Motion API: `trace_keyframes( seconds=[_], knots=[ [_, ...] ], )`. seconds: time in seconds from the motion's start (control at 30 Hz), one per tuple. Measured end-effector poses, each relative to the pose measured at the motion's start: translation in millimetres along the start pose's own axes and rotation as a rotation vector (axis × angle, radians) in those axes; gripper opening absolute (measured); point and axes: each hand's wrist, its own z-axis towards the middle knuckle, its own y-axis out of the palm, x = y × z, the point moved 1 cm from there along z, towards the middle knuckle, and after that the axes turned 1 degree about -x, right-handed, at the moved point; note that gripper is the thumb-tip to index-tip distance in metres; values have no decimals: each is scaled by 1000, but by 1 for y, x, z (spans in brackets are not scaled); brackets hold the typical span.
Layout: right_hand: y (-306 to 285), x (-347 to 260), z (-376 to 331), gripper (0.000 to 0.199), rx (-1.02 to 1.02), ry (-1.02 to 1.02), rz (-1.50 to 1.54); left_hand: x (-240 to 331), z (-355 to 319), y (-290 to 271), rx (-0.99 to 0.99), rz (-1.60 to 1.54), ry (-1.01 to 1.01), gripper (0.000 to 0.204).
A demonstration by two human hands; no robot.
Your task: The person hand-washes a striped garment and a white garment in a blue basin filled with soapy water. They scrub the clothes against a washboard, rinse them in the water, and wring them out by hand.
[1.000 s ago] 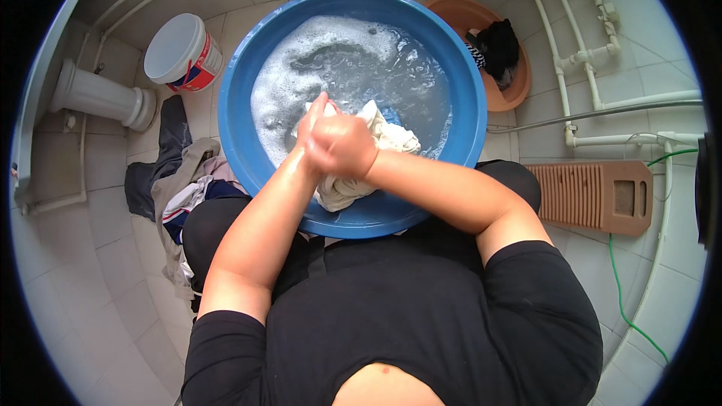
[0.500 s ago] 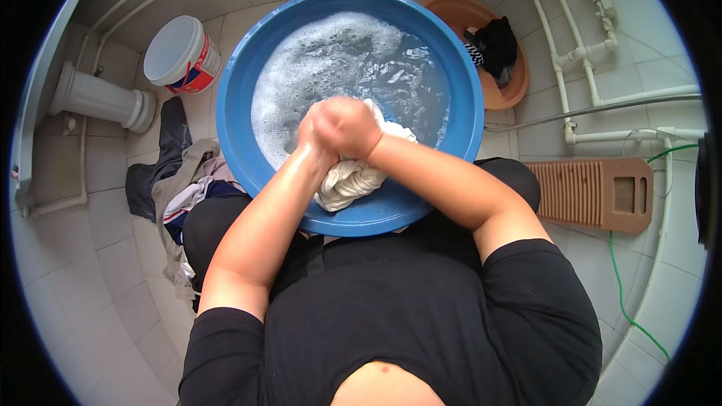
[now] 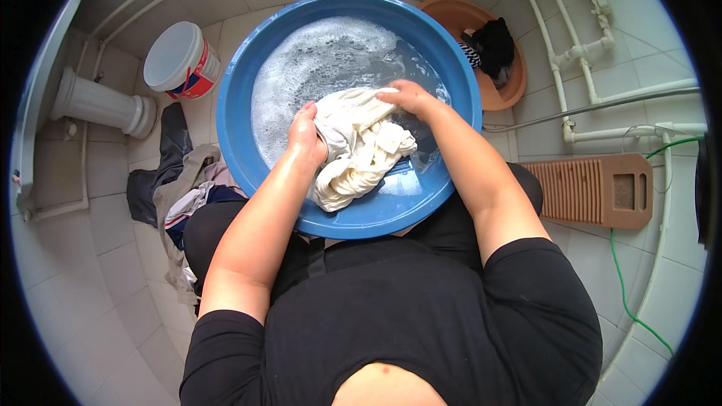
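A wet cream-white garment (image 3: 359, 152) is bunched up in a large blue basin (image 3: 235, 116) of soapy water (image 3: 331, 53). My left hand (image 3: 304, 134) grips the garment's left side, with part of the cloth lying over the fingers. On the upper right, my right hand (image 3: 406, 98) pinches the garment's edge and holds it stretched between both hands. The lower part of the cloth rests in a heap against the basin's near wall. What kind of garment it is cannot be made out.
A brown washboard (image 3: 594, 192) lies on the right. Behind the basin at right, an orange tub (image 3: 519, 90) holds dark clothes (image 3: 495, 49). A white bucket (image 3: 171, 56) and a pile of clothes (image 3: 188, 180) are at left. White pipes (image 3: 560, 68) run along the walls.
My hands were pressed together over the bunched cloth. Now they have moved apart, and the garment is spread between them.
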Motion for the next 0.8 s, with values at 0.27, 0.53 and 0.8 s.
trace_keyframes(
  seconds=[0.27,0.53,0.8],
  knots=[
    [17,13,8,69,392,-179,-222,4,-31,36,-55,85,-158,37],
    [34,-12,8,60,437,-174,-209,-2,-30,35,-72,114,-39,38],
    [126,-98,-98,28,221,-1020,-426,4,-40,40,-159,12,1,36]
  ],
)
